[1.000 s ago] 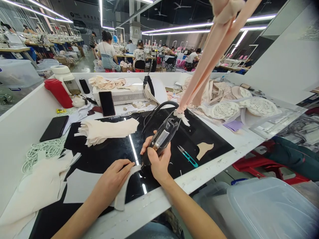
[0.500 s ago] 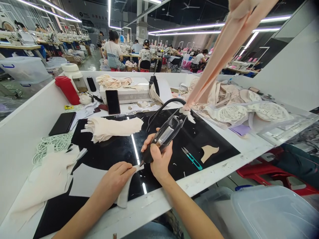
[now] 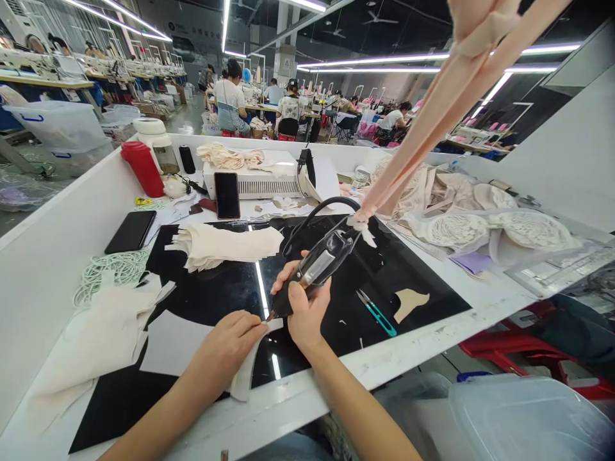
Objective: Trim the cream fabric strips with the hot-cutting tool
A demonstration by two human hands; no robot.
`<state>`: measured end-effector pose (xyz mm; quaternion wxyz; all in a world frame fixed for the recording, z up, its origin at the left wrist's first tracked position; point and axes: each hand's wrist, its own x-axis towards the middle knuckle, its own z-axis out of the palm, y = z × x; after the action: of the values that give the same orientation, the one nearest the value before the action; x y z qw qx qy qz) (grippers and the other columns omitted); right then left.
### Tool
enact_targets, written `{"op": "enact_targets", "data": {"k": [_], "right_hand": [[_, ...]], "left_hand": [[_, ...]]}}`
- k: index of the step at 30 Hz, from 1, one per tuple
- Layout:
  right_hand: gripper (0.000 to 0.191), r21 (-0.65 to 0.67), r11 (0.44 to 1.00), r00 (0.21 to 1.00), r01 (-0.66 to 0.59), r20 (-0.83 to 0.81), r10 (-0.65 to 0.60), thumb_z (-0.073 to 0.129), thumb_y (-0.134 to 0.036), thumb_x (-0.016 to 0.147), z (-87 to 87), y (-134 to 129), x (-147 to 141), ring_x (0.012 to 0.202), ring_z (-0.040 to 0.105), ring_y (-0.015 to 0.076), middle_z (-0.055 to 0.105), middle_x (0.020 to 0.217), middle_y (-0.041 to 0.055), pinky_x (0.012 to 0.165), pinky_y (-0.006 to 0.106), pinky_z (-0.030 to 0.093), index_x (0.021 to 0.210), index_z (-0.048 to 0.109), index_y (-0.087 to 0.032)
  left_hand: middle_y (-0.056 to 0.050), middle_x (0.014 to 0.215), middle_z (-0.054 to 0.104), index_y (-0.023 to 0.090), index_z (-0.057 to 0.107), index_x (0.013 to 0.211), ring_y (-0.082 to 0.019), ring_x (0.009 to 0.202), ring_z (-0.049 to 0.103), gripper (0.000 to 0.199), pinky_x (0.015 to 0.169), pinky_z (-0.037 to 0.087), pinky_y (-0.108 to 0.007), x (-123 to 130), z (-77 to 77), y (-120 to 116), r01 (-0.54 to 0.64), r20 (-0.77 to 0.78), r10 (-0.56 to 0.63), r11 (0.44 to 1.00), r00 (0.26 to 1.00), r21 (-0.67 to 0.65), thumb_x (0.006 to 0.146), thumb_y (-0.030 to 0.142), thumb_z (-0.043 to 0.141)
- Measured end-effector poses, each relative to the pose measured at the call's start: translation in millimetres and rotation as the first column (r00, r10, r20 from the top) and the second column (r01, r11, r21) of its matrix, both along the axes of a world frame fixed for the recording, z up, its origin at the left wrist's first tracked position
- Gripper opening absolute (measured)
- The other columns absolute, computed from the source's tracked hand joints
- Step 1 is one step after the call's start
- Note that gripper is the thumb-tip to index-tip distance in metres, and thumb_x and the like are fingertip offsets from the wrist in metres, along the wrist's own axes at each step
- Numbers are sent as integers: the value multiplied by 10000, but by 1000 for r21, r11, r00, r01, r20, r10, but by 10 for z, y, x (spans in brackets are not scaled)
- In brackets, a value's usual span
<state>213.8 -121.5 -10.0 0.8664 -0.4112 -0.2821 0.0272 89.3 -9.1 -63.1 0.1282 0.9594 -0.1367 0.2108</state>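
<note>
My right hand is wrapped round a black handheld tool, which hangs from stretched pink fabric strips. The tool's tip points down at a small pale fabric piece. Pinched at its upper end, this piece is held by my left hand on the glossy black board. White paper lies left of my left hand. Behind both hands sits a stack of cream fabric pieces. To the right lie teal thread snips and a beige scrap.
Cream fabric and green cord lie at the left. Two phones, a red bottle and a white box stand or lie farther back. Lace cups are heaped at the right. People sit at sewing tables beyond.
The whole view has shifted slightly, so the table appears a little farther right. My left hand and the tool's tip are closer together over the fabric piece.
</note>
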Motion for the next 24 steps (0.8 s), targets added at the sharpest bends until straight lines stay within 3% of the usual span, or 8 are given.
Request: {"op": "enact_targets", "data": {"k": [6, 11, 20, 24], "right_hand": [[245, -33, 999, 999, -7, 32, 8, 720, -312, 937, 6, -19, 41, 646, 616, 100, 658, 874, -48, 622, 261, 539, 1097, 539, -277], [264, -26, 998, 998, 61, 33, -60, 720, -326, 932, 35, -102, 81, 627, 611, 97, 647, 882, -49, 600, 258, 528, 1118, 540, -278], [215, -50, 996, 997, 70, 29, -69, 717, -316, 931, 35, -122, 112, 612, 605, 91, 642, 867, -52, 605, 256, 518, 1065, 557, -263], [318, -25, 999, 999, 36, 9, -35, 723, -347, 924, 80, -148, 55, 609, 598, 99, 636, 873, -52, 598, 266, 514, 1180, 544, -288]], "left_hand": [[-89, 1085, 671, 134, 601, 1215, -261, 1010, 656, 375, 931, 616, -480, 3, 3, 1, 5, 0, -5, 1000, 1000, 14, 892, -56, 587], [-107, 1075, 678, 119, 598, 1205, -277, 1004, 666, 371, 903, 620, -471, 2, 33, -13, 7, 35, -7, 1000, 999, 23, 887, -70, 563], [-88, 1056, 698, 155, 617, 1117, -249, 976, 679, 243, 888, 600, -425, 7, 101, -26, 1, 52, 1, 1000, 999, -29, 983, -2, 488], [-85, 1056, 704, 162, 625, 1096, -249, 987, 680, 234, 869, 592, -414, 5, 93, -23, -7, 48, 9, 999, 999, -39, 996, 13, 474]]}}
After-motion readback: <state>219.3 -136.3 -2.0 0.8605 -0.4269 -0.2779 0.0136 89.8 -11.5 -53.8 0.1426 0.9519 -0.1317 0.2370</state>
